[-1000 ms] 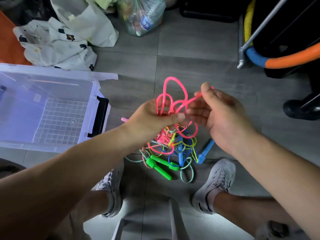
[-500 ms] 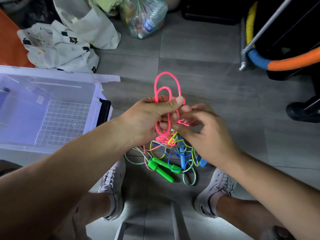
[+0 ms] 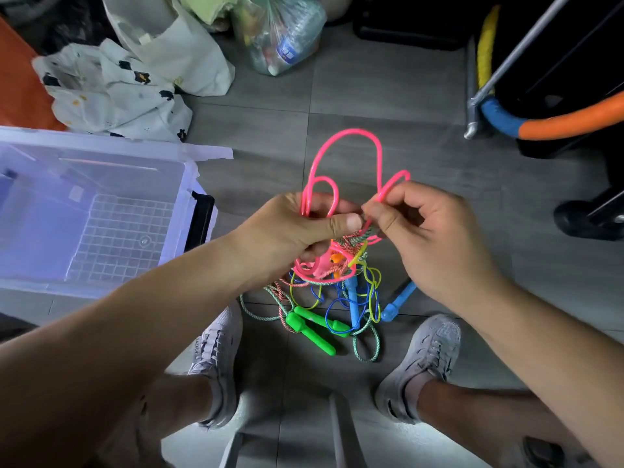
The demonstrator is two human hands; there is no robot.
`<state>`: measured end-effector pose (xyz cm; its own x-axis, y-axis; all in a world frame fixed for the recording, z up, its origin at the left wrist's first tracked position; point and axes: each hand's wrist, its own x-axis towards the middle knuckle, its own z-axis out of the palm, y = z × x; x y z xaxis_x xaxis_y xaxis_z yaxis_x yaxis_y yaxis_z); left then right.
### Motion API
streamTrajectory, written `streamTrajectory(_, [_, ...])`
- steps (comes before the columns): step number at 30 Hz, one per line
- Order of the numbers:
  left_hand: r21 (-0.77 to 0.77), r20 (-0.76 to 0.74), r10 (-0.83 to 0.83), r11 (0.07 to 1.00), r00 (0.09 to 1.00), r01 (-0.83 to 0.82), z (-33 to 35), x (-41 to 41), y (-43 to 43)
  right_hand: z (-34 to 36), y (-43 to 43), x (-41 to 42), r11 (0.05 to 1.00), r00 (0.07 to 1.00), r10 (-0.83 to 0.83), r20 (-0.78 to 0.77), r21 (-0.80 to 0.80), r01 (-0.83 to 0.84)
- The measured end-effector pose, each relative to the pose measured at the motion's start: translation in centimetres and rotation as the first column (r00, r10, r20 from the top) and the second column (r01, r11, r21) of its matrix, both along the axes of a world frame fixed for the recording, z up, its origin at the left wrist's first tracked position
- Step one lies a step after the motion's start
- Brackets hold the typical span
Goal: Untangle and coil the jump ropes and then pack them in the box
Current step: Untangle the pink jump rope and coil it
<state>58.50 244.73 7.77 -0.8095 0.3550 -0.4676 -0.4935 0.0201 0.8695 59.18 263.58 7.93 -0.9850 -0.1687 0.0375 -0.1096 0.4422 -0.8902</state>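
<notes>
A pink jump rope loops upward between both hands. My left hand grips several of its coils, thumb pressed across them. My right hand pinches a pink loop near its fingertips, just right of the left thumb. Below the hands hangs a tangle of ropes reaching the floor: a braided green-and-red cord, blue and yellow cords, green handles and blue handles. A clear plastic box stands open on the floor at the left, with nothing visible inside.
My two grey shoes flank the tangle on the grey tiled floor. White printed cloth and plastic bags lie behind the box. A metal frame with orange and blue padding stands at the upper right.
My right hand has risen from under the left hand and pulled a pink loop out to the right, widening the big loop above. The left hand keeps its grip.
</notes>
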Motion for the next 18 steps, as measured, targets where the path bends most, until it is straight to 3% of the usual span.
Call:
streamTrajectory(3, [-0.154, -0.101, -0.099, 0.985, 0.990, 0.083, 0.1, -0.1, -0.4, 0.5, 0.1, 0.0, 0.996, 0.995, -0.012, 0.101, -0.081, 0.020])
streamTrajectory(8, [-0.336, -0.137, -0.218, 0.928, 0.966, 0.161, -0.3, 0.0, -0.1, 1.6, 0.0, 0.4, 0.989, 0.997, -0.025, 0.068, -0.144, 0.035])
streamTrajectory(14, [-0.203, -0.198, -0.112, 0.977, 0.974, 0.071, -0.6, 0.1, -0.1, 3.0, -0.4, -0.5, 0.887, 0.955, -0.124, 0.268, -0.402, 0.228])
streamTrajectory(18, [-0.179, -0.216, -0.135, 0.979, 0.967, 0.096, 0.1, 0.3, 0.4, 3.0, -0.2, -1.0, 0.832, 0.923, -0.175, 0.342, -0.450, 0.324])
